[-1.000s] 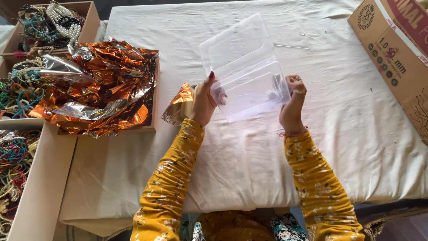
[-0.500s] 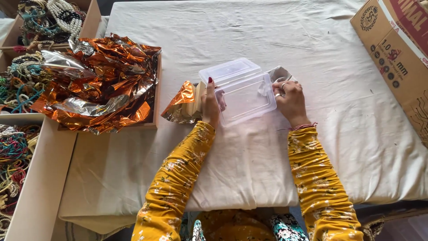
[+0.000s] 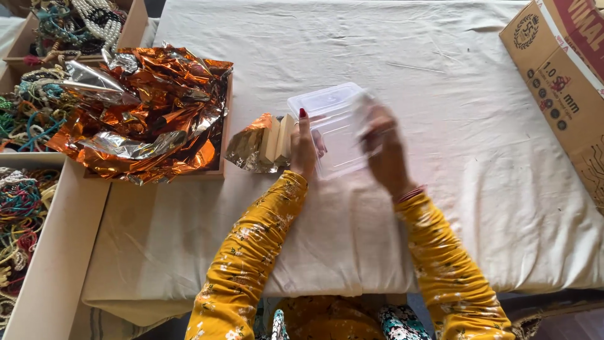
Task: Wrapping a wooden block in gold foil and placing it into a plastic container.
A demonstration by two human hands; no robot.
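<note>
— Centre of white-clothed table [image 3: 390,56]?
— Clear plastic box [image 3: 330,126], gripped by left hand [image 3: 304,148] and blurred right hand [image 3: 384,154].
— Left side?
— Small foil-wrapped packet [image 3: 258,145] just beside left hand; tray of crumpled orange foil [image 3: 151,107]; boxes of beaded strings [image 3: 25,119].
— Right edge?
— Cardboard carton [image 3: 560,75].

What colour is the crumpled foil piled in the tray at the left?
The foil is shiny orange-copper with silver undersides, seen in the head view, lying apart from both hands.
</note>
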